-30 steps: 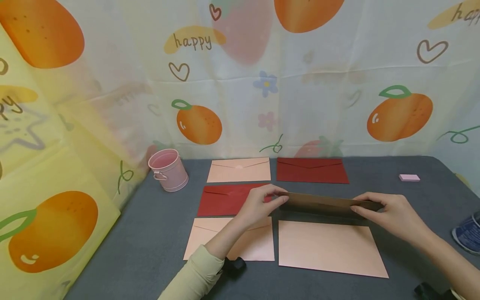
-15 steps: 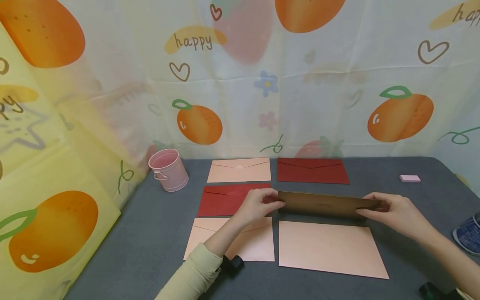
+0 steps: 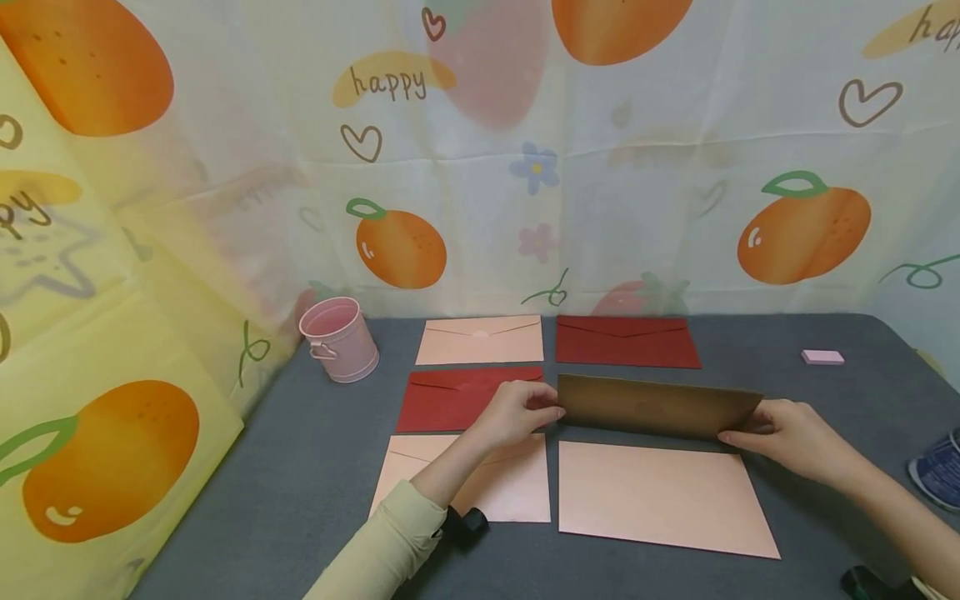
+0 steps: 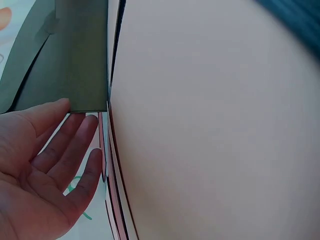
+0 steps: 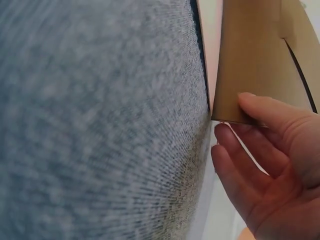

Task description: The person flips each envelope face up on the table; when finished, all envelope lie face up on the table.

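Observation:
A brown envelope [image 3: 660, 407] stands tilted on its long side in the middle of the head view, between my two hands. My left hand [image 3: 516, 412] pinches its left end, thumb on the near face and fingers behind. At the opposite end my right hand [image 3: 797, 437] grips the lower corner the same way. Both wrist views show the flap seam of this envelope [image 4: 82, 65] and my thumbs at its ends. Just in front lies a large pale pink envelope [image 3: 660, 496]. My left forearm crosses over another pale pink envelope [image 3: 502, 487].
A red envelope [image 3: 450, 404] lies left of the held one. Behind are a pale pink envelope [image 3: 480, 342] and a dark red envelope [image 3: 628, 342]. A pink bucket [image 3: 341, 342] stands back left; a small pink block [image 3: 822, 357] and a blue object [image 3: 937, 471] sit right.
The brown envelope has tipped up, showing more of its face. My right hand has shifted right and slightly down along its end; the left hand has moved slightly toward the envelope's left edge.

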### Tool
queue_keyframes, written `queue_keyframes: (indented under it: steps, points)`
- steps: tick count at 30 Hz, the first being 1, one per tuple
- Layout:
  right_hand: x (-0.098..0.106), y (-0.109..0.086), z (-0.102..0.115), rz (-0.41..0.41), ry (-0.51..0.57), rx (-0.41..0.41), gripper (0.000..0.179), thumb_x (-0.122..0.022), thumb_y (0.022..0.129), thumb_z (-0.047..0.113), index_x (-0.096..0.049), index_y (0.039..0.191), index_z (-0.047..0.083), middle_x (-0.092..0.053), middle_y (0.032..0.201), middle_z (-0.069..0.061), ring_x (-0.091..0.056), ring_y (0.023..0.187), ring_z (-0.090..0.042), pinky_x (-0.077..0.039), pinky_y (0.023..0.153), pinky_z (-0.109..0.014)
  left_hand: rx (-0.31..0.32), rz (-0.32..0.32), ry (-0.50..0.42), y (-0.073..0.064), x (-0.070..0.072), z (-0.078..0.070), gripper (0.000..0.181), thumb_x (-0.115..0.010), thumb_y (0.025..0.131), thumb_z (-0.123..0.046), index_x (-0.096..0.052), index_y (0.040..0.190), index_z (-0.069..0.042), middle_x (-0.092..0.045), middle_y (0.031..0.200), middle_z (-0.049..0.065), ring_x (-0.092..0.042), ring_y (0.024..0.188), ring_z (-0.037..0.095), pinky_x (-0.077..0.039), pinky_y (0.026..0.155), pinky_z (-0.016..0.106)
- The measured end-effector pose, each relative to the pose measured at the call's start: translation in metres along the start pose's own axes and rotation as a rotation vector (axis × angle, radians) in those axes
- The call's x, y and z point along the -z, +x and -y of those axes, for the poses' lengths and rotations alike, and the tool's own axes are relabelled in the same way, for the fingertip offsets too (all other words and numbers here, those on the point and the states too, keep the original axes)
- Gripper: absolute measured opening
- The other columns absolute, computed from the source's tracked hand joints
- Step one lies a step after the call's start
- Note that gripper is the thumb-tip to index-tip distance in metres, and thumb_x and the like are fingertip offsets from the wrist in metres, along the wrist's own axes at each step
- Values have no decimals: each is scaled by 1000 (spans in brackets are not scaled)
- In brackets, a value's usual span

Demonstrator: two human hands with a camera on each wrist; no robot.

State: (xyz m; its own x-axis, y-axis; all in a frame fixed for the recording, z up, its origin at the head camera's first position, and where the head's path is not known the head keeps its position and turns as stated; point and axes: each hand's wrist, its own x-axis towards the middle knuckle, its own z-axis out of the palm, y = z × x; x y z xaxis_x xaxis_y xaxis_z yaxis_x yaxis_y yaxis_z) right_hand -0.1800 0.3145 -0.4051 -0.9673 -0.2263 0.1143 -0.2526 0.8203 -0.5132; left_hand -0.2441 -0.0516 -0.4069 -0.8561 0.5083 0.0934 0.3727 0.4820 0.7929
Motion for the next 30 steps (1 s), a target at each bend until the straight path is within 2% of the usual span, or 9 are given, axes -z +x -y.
queue_keyframes:
  steps: [4,8,11,13,15,17,20,23,30]
  points:
    - [1,1,1,0,33,5,19,-77,84,28,-71,93,13,-67,81,5,-60,72,-8,-47,59,-28,12,-36,-28,1,0,-1,16,-71,90,-12,-73,105,-8,-70,91,-2,-63,79,10,-53,67,22]
    - [2,1,3,9,91,-50,21,-75,86,29,-64,88,12,-62,75,3,-50,64,-7,-38,51,-25,46,-85,-68,0,-1,-1,22,-72,89,-13,-71,111,-7,-69,92,-1,-65,83,11,-52,71,22]
    - [2,1,5,19,115,-96,33,-75,87,31,-61,98,4,-63,81,-1,-53,71,-12,-41,53,-24,70,-110,-95,0,-1,-2,27,-71,90,-12,-69,116,-7,-69,93,-1,-66,86,12,-53,72,22]
    - [2,2,6,21,128,-121,47,-75,87,32,-58,111,-4,-64,88,-6,-59,78,-19,-48,58,-26,84,-123,-103,0,-1,-3,30,-71,90,-12,-67,119,-6,-69,93,0,-66,87,13,-53,71,23]
    - [2,3,6,23,137,-137,64,-74,87,33,-50,127,-11,-66,97,-12,-63,89,-28,-53,66,-31,89,-137,-105,0,-2,-3,35,-72,89,-12,-65,123,-6,-69,94,0,-66,87,13,-53,70,23]
    - [1,4,5,28,151,-154,74,-74,87,34,-43,133,-14,-67,102,-15,-64,94,-33,-55,70,-38,98,-147,-109,0,-2,-4,39,-73,88,-12,-63,126,-6,-68,94,1,-66,86,13,-52,68,22]
    - [-1,6,5,32,171,-166,79,-74,87,35,-37,139,-11,-66,105,-18,-64,97,-35,-54,72,-43,109,-158,-122,0,-2,-4,47,-75,86,-11,-60,131,-7,-67,97,1,-65,85,12,-52,66,22]
    - [-3,6,4,27,196,-162,82,-75,86,33,-34,143,-8,-65,108,-19,-65,96,-33,-52,72,-41,124,-158,-152,-1,-3,-5,53,-76,84,-9,-58,134,-8,-66,102,1,-66,85,11,-52,64,22]
    - [-5,5,4,38,220,-173,84,-76,85,34,-33,145,-7,-60,117,-25,-63,101,-36,-51,75,-45,142,-142,-182,-2,-6,-3,59,-78,81,-5,-57,135,-7,-64,117,4,-67,86,10,-51,59,22]
